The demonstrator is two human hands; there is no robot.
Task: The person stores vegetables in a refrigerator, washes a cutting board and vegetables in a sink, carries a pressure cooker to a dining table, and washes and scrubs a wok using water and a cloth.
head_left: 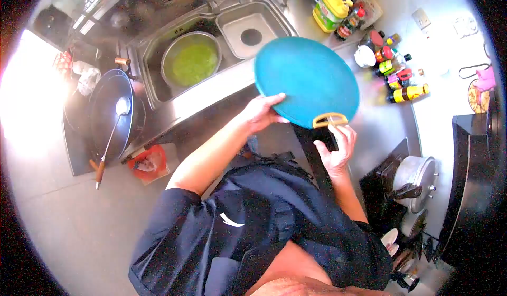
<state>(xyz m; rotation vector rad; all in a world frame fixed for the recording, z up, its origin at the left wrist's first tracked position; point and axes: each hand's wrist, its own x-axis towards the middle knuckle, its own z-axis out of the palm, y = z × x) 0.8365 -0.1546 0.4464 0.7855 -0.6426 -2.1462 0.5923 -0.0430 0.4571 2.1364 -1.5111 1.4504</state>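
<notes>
With the fingers of the left hand (260, 114), pinching the teal board (308, 80); with those of the right hand (340, 148), touching its yellow handle (330, 119)

Pressing the left thumb on the upper face of the board, close to the near edge, and placing the other left fingers under this edge. Reaching to the handle with the right fingertips, and spreading the right thumb apart from them. Holding the board raised over the front part of the worktop (369, 117), to the right of the sink (211, 16). Wearing a dark shirt (274, 206).

Having in the left basin of the sink a wide metal bowl (191, 59) with green contents, blurred in detail. Having to the left of the sink a dark wok (110, 117), and across it a ladle (112, 137) with a wooden handle. Having beyond the board a yellow jug (330, 12) and a dark bottle (350, 25) beside it, and to the right several sauce bottles (407, 94) near a small white bowl (364, 56). Having farther right a metal pot (414, 182) with a dark handle.
</notes>
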